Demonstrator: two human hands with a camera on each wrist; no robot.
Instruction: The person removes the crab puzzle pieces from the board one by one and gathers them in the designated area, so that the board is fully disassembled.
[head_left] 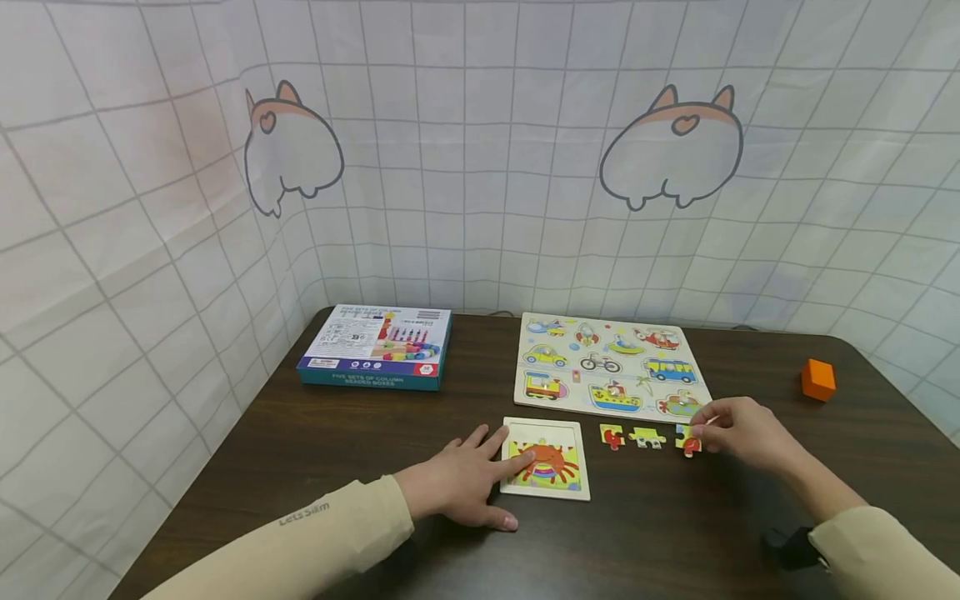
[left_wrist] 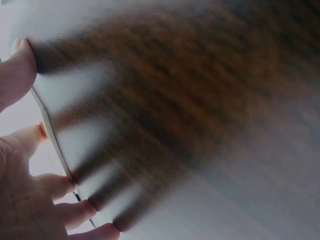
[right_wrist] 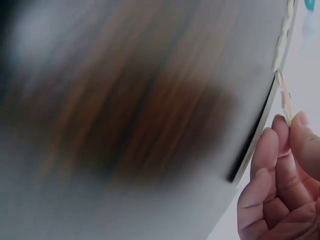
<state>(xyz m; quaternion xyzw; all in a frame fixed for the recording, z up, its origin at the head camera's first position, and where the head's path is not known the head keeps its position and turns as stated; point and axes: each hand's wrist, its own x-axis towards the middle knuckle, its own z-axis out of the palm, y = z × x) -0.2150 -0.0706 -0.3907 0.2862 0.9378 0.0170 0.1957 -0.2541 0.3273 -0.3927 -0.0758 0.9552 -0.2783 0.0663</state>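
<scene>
A small wooden crab puzzle board (head_left: 582, 492) lies flat on the table, its upper part bare pale wood. My left hand (head_left: 467, 482) rests with spread, mostly straight fingers on its left side, one fingertip on the crab picture; in the left wrist view the fingertips touch down along the board's edge. On the right, my right hand (head_left: 746, 433) pinches a yellow, red and blue jigsaw piece (head_left: 686, 440) between thumb and fingers. The right wrist view shows that piece edge-on, tilted off the table. To its left lie a yellow jigsaw piece with eyes (head_left: 647, 437) and a yellow-and-red jigsaw piece (head_left: 612, 436).
Behind the loose pieces is a large wooden vehicle puzzle board (head_left: 581, 383), its near right corner close to my right hand. A flat bead-set box (head_left: 375, 346) sits at the back left. An orange cube (head_left: 818, 380) stands far right. White grid-patterned cloth hangs around the dark table.
</scene>
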